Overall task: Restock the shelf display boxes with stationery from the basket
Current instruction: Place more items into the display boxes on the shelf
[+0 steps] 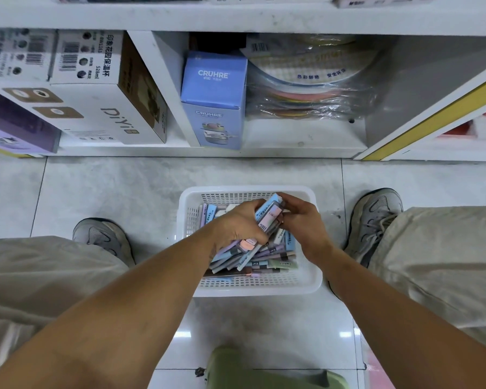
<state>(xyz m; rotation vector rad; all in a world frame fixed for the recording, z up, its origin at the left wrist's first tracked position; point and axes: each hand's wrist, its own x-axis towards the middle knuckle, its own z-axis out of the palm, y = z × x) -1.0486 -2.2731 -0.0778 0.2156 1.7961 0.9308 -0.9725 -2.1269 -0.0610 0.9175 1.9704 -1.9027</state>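
A shop: white shelving (236, 21) stocked with boxed goods (213, 99), barcoded cartons (87, 57).

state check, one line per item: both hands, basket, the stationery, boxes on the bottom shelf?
left hand: closed on a bundle of slim packs
right hand: fingers on the same bundle's far end
bundle: lifted above the pile
basket: on the floor, part full of loose packs
blue CRUHRE box: closed, upright on the shelf
DiYi box: closed, lying flat

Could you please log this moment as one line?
stage: gathering | left hand: grips packs | right hand: on packs | basket: floor, part full
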